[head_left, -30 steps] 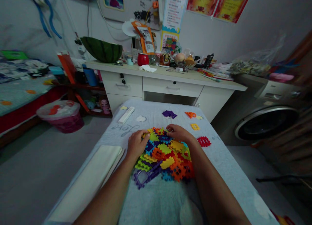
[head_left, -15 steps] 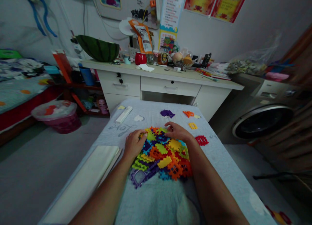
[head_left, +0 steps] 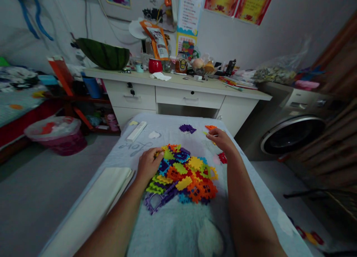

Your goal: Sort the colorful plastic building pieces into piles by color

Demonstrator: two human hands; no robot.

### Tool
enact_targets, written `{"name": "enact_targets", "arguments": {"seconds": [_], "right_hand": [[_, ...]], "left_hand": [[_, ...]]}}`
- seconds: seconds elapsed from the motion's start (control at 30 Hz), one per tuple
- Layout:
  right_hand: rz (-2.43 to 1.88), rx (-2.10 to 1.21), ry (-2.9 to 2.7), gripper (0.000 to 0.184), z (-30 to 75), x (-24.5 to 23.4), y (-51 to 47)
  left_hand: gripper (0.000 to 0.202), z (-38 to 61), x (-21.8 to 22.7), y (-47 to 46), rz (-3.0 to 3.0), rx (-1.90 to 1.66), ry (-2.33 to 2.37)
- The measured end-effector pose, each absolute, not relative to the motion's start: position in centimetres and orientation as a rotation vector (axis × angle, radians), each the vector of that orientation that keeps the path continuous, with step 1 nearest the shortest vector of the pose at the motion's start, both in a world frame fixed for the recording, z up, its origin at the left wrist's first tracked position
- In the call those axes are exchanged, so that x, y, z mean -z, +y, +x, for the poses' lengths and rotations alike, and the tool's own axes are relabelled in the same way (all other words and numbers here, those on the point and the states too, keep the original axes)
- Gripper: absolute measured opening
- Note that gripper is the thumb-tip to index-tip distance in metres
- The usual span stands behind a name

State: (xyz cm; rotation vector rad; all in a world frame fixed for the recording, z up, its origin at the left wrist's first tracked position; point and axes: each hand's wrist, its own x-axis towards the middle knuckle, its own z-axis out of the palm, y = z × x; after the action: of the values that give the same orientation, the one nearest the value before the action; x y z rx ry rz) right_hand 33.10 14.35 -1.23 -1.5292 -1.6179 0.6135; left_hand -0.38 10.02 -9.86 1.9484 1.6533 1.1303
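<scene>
A heap of toothed plastic building pieces [head_left: 181, 169] in many colours lies on the cloth-covered table between my arms. At the heap's far left edge is my left hand [head_left: 150, 162], its fingers curled with a yellow building piece [head_left: 157, 153] at the fingertips, partly hidden. My right hand [head_left: 221, 138] is beyond the heap to the right, pinching a small yellow-green building piece [head_left: 205, 133]. Close to it are an orange cluster [head_left: 211, 127] and red building pieces [head_left: 222, 158], partly covered by the hand and wrist. Purple building pieces [head_left: 187, 128] lie farther left.
A folded white cloth [head_left: 111, 182] lies along the table's left side, with a white strip-shaped object [head_left: 137, 131] beyond it. Behind stands a white desk [head_left: 178, 80] bearing a cut watermelon [head_left: 103, 55] and clutter. A washing machine [head_left: 292, 116] is at right.
My right hand has moved from the heap to the right and away from me, carrying a yellow-green piece. My left hand stays at the heap's edge. The view has shifted slightly.
</scene>
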Motion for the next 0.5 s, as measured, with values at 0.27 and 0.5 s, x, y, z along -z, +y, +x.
{"name": "enact_targets", "arguments": {"seconds": [0.27,0.5], "right_hand": [[-1.694,-0.467,-1.744,0.031,35.7,-0.3,11.3],[-1.875,-0.298,-1.932,0.038,39.5,2.0,3.9]], "left_hand": [[0.038,-0.6,10.4,10.4,1.890,-1.198,1.585],[0.042,-0.6,10.1,10.4,1.841,-1.274,1.534]]}}
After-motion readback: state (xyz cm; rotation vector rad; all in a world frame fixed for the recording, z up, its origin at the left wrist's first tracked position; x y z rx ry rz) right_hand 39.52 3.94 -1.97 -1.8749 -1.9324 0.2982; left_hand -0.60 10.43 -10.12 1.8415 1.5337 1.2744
